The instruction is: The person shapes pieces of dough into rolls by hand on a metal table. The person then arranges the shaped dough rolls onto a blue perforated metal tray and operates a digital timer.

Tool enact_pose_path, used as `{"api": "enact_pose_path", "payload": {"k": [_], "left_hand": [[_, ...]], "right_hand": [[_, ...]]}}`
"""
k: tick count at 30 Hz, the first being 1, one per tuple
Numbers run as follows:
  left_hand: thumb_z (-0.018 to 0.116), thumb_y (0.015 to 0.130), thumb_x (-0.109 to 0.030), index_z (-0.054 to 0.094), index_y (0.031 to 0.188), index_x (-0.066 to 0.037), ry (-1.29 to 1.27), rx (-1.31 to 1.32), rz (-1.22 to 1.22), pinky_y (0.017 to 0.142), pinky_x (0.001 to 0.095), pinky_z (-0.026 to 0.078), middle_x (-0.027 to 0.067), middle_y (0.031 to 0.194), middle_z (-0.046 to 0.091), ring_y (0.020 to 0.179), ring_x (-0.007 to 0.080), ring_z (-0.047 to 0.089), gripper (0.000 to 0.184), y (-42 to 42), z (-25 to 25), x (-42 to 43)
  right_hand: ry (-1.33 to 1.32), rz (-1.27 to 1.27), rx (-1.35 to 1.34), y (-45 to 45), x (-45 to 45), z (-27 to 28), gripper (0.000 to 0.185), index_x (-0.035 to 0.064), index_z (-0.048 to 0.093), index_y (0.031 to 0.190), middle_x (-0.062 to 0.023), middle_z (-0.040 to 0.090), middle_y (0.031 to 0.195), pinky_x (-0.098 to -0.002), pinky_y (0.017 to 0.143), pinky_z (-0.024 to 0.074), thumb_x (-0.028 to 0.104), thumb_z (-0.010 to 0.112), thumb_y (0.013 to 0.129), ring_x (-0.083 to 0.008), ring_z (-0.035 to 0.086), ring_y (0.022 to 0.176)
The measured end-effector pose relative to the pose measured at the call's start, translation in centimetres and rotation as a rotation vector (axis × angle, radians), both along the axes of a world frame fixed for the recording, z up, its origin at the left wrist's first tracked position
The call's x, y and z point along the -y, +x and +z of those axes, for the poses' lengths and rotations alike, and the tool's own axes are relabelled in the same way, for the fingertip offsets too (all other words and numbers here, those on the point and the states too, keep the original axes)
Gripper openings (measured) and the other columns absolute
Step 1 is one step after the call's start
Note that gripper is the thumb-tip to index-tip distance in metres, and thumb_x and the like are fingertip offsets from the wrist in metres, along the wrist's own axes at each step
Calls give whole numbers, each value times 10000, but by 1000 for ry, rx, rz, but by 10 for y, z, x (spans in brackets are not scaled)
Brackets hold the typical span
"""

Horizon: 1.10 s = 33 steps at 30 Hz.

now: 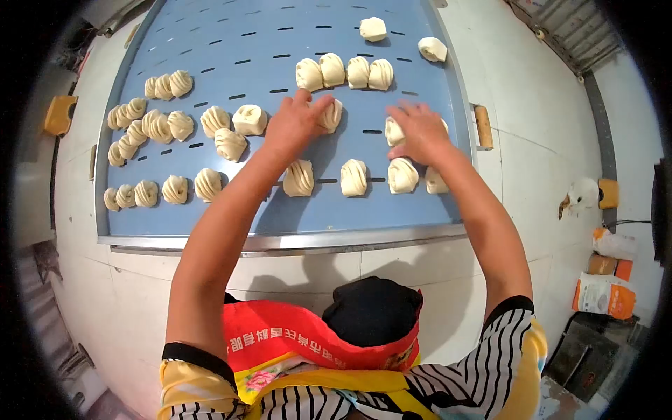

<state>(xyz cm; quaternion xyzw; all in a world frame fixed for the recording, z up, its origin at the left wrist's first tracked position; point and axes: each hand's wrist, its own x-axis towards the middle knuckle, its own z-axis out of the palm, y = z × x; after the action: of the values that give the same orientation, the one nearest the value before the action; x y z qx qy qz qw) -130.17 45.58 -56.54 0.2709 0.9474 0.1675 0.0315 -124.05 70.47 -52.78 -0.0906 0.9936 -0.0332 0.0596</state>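
My left hand (294, 124) reaches over the blue slotted tray (266, 220), its fingers curled against a twisted dough roll (332, 117). To its right, my right hand (424, 133) bends over another dough roll (393, 131), with the thumb on the near side and the slightly blurred fingers on the far side. A bit of pale dough also shows past that hand's right edge. Just below the hands, a row of rolls includes one at the left (299, 178), one in the middle (353, 177) and one under my right hand (402, 175). Both palms are hidden.
Several small rolls (159, 127) stand in rows on the tray's left side. Beyond my hands sits a row of rolls (332, 70), with two single ones (373, 29) farther off. A metal rim (301, 242) edges the tray. Bags (605, 295) lie on the floor at right.
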Motion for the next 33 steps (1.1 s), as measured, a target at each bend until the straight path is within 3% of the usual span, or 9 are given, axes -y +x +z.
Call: {"api": "enact_pose_path", "payload": {"k": [3,9,12,16,17,23,26,30,33], "left_hand": [[800,638,-91,333,1419,-277,110,114,-11,944,457,453,149,1334,431,1168,389,474,929,5,10,5],[748,668,-60,482,1276,-120,274,49,-166,894,437,472,151,1221,522,1053,379,541,666,-13,-11,25],[733,666,-32,523,1193,-74,354,113,-51,888,423,469,148,1160,555,1011,370,556,569,-2,1,28],[780,637,-52,495,1257,-94,154,66,-51,949,439,438,134,1240,510,1138,382,497,684,6,-1,16],[784,647,-66,474,1295,-107,91,169,-61,978,437,422,130,1293,483,1183,395,462,719,3,1,18],[759,712,-83,445,1344,-124,356,-26,22,982,411,433,126,1338,474,1190,328,491,707,5,49,65],[731,756,-74,467,1328,-121,435,18,26,931,390,471,118,1288,519,1130,298,541,631,16,83,98],[702,807,-78,525,1276,-112,481,-20,113,853,344,507,94,1188,592,1071,236,587,502,23,95,131],[696,815,-83,541,1266,-112,500,-52,99,839,347,521,94,1180,602,1043,227,602,477,19,81,149]], "right_hand": [[-239,100,-203,-11,34,18,718,125,502,1287,-113,535,1282,-404,996,405,199,813,644,-325,488,1172],[-551,182,-96,-52,78,-36,573,80,540,1211,-129,569,1196,-414,923,441,174,769,695,-326,518,1132],[-581,122,-9,-45,58,-23,499,59,563,1170,-151,596,1141,-394,928,445,88,735,703,-341,545,1086],[-455,196,-21,-29,43,-22,531,55,564,1190,-135,599,1180,-377,945,459,-46,705,689,-318,555,1113],[-437,158,51,-29,41,-22,565,56,553,1217,-148,579,1219,-384,970,444,-4,732,684,-329,535,1143],[-324,128,57,-29,61,-26,622,35,537,1213,-135,558,1245,-431,987,407,125,794,654,-334,511,1154],[-238,80,97,-29,66,-21,664,48,511,1248,-130,546,1260,-434,1005,375,184,800,666,-330,490,1171],[-195,224,-240,-33,105,1,717,58,476,1288,-132,549,1244,-395,1024,350,262,794,679,-306,457,1203],[-261,246,-54,-49,132,-18,706,43,490,1277,-154,562,1222,-412,984,400,226,799,670,-335,502,1154]]}}
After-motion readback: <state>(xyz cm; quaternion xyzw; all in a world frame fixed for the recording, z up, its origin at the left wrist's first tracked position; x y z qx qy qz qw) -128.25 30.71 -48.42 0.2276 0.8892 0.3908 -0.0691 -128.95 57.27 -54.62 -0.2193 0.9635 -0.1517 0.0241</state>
